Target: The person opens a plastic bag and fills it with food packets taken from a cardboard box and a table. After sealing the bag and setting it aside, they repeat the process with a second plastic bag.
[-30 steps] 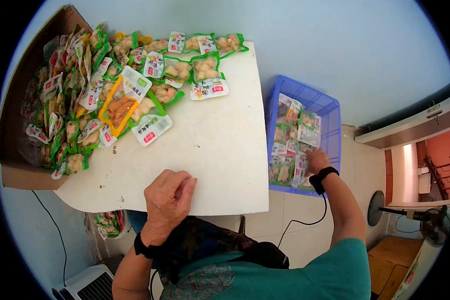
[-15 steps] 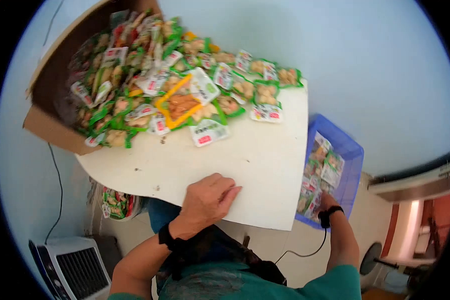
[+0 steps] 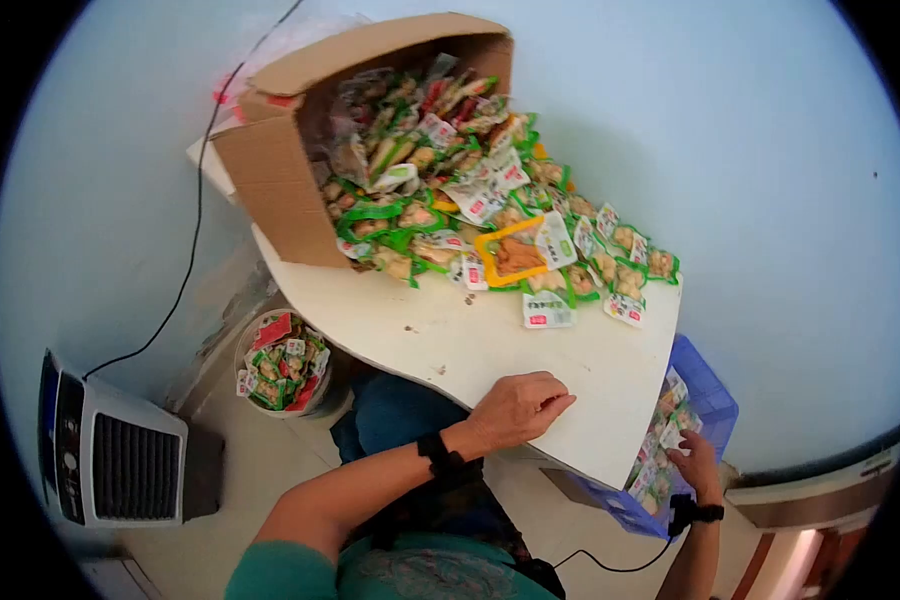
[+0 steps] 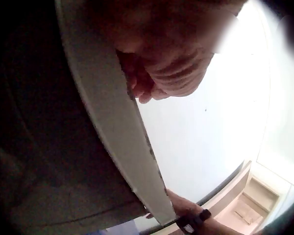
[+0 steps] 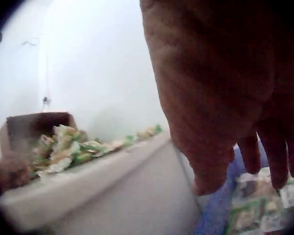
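The left hand (image 3: 518,408) rests at the near edge of the white table (image 3: 590,375), its fingers loosely curled around nothing; the left wrist view shows this hand (image 4: 176,63) from below. Over the blue crate (image 3: 712,390) hangs the right hand (image 3: 698,468), with its fingers extended and spread. Packets with white labels and green edges (image 3: 658,445) lie in the crate under it. In the right wrist view, the fingers of the right hand (image 5: 220,98) point down toward packets (image 5: 255,210), with none visibly gripped.
A tipped cardboard box (image 3: 290,190) spills many packets (image 3: 490,190) across the table's far side. One yellow-framed packet (image 3: 518,256) lies on top. A bucket of packets (image 3: 285,365) and a louvred appliance (image 3: 135,465) stand on the floor at left. A black cable (image 3: 202,170) hangs by the wall.
The head view has swung left, bringing the bucket and appliance further into view. The right hand has lifted off the packets and its fingers have spread. The left hand stays on the table.
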A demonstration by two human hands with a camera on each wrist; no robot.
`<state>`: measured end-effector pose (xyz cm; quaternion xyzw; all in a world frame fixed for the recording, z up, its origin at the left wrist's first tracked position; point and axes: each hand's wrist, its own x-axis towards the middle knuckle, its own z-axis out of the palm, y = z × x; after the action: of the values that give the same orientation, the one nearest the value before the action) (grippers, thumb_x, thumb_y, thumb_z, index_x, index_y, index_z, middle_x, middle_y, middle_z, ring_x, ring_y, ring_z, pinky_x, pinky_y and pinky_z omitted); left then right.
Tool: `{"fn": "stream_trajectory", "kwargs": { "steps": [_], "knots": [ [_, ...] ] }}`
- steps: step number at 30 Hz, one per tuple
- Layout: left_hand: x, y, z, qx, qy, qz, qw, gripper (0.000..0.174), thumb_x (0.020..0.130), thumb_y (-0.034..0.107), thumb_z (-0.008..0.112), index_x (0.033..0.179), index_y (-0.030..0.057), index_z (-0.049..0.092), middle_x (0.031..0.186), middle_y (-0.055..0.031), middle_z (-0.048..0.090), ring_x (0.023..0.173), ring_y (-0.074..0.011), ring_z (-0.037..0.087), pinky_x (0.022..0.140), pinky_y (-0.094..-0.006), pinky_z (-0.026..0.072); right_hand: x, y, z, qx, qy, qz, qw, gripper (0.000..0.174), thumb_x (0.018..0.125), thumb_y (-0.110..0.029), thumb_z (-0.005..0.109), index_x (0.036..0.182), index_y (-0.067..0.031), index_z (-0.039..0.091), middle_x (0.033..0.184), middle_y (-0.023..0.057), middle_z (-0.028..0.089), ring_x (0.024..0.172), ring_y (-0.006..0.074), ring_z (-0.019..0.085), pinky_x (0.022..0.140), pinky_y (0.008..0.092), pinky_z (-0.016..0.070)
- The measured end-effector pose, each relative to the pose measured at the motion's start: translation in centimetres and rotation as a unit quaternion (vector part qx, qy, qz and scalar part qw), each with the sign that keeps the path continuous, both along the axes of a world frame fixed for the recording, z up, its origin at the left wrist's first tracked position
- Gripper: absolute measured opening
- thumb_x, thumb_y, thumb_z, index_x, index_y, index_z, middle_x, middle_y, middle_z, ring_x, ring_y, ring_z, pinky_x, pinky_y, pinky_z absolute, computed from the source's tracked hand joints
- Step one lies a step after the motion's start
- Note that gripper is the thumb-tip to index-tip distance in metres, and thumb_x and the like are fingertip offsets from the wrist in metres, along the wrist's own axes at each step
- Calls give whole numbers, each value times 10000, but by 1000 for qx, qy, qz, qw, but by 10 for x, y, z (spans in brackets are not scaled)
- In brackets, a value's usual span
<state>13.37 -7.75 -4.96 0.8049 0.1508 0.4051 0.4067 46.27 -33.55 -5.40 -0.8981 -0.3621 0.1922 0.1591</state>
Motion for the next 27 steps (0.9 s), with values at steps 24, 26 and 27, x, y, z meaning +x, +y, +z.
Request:
{"fn": "stream_trajectory", "kwargs": {
  "steps": [24, 26, 27],
  "knots": [
    [-169, 64, 14, -52, 8, 255, 966, 173, 896, 151, 670, 851, -14, 688, 738, -171, 661, 640, -304, 637, 593, -365, 488, -288, 249, 82, 363, 27, 437, 823, 400, 854, -85, 700, 1245, -62, 620, 1375, 244, 524, 1256, 416, 518, 1028, 428, 448],
    [-171, 51, 16, -72, 26, 237, 969, 169, 901, 135, 668, 863, -29, 686, 732, -162, 664, 641, -215, 634, 595, -327, 488, -299, 285, 90, 398, 60, 443, 801, 383, 867, -92, 681, 1245, -70, 622, 1357, 234, 544, 1252, 409, 524, 1027, 426, 446],
    [-171, 45, 15, -80, 36, 228, 970, 167, 903, 126, 666, 869, -36, 685, 729, -158, 666, 641, -170, 632, 596, -308, 488, -307, 304, 93, 413, 82, 437, 795, 375, 875, -100, 671, 1246, -77, 622, 1350, 230, 552, 1251, 405, 527, 1029, 426, 444]
  ]
}}
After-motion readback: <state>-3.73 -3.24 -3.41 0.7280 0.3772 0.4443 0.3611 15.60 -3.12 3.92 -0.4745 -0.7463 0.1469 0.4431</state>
